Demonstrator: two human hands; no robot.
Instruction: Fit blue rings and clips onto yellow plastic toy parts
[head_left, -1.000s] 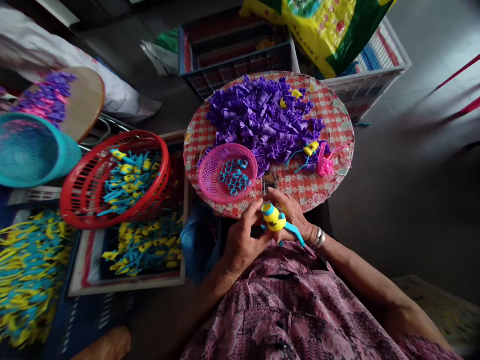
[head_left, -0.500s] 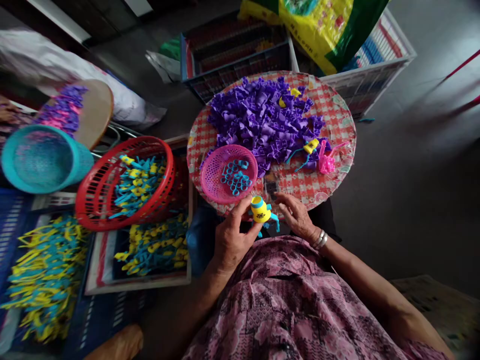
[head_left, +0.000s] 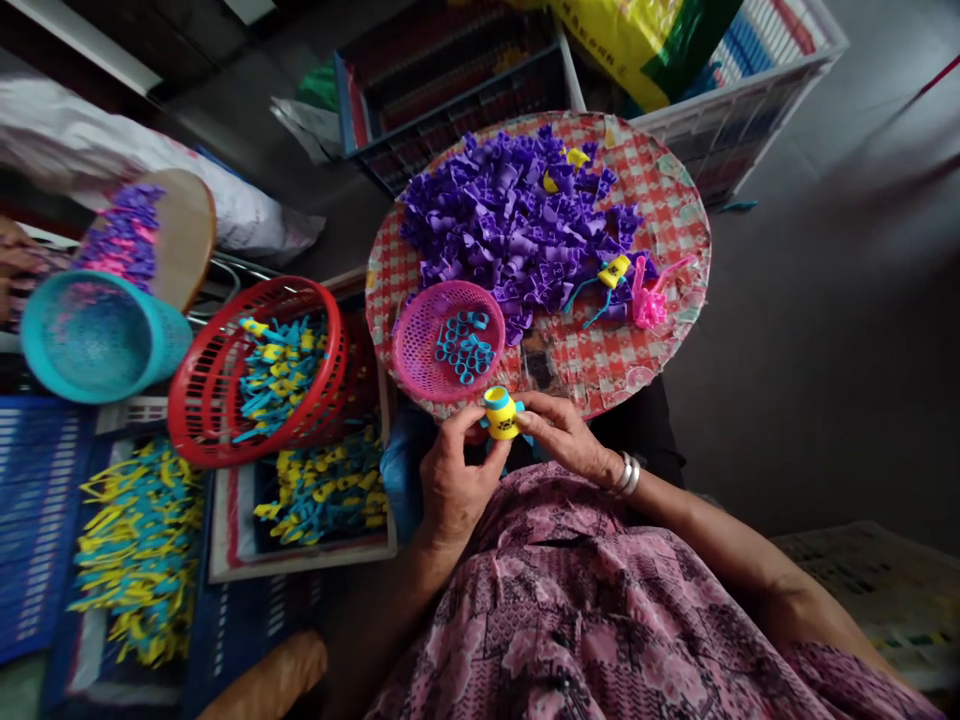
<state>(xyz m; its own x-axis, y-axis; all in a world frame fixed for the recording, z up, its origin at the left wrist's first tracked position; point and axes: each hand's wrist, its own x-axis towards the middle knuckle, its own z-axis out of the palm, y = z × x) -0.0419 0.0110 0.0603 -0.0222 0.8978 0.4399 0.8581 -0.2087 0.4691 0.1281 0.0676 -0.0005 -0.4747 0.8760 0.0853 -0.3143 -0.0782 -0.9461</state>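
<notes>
Lower centre: the smooth yellow plastic cylinder (head_left: pixel 501 414), blue-rimmed, is pinched between the curled fingers of the left hand (head_left: pixel 456 478) and right hand (head_left: pixel 564 436).

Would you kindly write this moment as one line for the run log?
left hand: holds yellow plastic piece | right hand: holds same piece | nearby: pink basket of blue rings

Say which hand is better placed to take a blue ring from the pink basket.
Left, probably: the left hand sits below the pink plastic basket of blue plastic rings; the right hand is farther off, though both grip the yellow plastic cup-shaped piece.
</notes>
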